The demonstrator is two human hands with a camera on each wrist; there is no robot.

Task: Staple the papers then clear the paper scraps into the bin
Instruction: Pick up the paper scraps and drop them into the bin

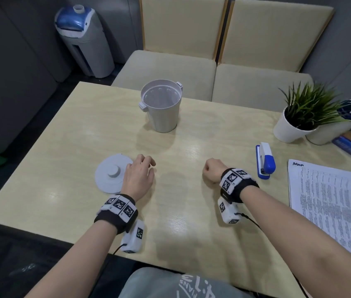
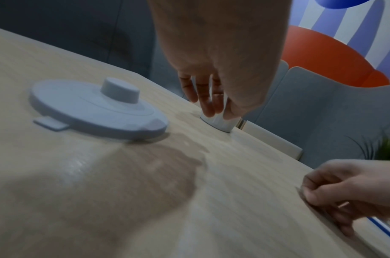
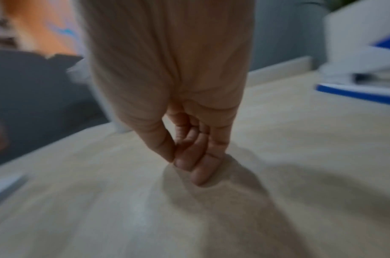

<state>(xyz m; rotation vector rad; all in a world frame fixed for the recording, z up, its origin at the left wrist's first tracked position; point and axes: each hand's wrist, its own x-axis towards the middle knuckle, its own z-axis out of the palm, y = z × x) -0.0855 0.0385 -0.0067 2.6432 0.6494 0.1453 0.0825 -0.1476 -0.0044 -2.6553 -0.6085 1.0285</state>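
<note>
**A:** So, which step is this?

**B:** Likely the clearing, near its end. The bin stands open toward the far edge of the surface, and its lid lies flat toward the left edge. The papers sit in a stack at the right edge, with the stapler just beside them, untouched. Whether a staple is in, I cannot tell. I see no scraps on the surface.

**A:** And the hands?

**B:** The left hand is beside the lid with its grip released, fingers loosely bent and holding nothing. The right hand is mid-surface with its grip clenched and the thumb against the curled fingers.

**A:** Around a scrap?

**B:** None shows. If a bit is pinched there, it goes over the bin's rim next. If not, the lid wants lifting by its knob and seating squarely on the bin.

**A:** Do the views differ?

**B:** The head view alone shows the papers and the inside of the bin. The left wrist view shows the right hand's fingertips down at the surface. The right wrist view, though blurred, shows the thumb meeting the forefinger.
</note>
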